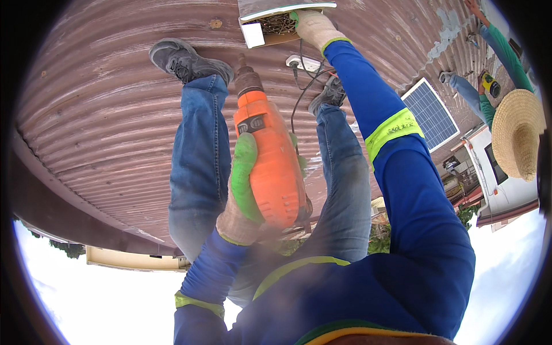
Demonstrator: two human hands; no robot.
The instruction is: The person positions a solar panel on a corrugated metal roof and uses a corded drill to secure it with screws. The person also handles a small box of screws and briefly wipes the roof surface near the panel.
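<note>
My left hand, in a green and beige glove, grips an orange power drill by its body. The drill's chuck points at the corrugated reddish roof between my two jean-clad legs. My right hand, also gloved, is stretched far out to an open cardboard box of screws lying on the roof. Its fingertips rest at the box's edge, partly hidden under the flap. Both my sleeves are blue with yellow-green bands.
A white socket block with black cables lies on the roof by my right shoe. A small solar panel lies further right. Another person in a straw hat and green sleeves crouches at the right with a yellow tool. The roof's edge runs along the left.
</note>
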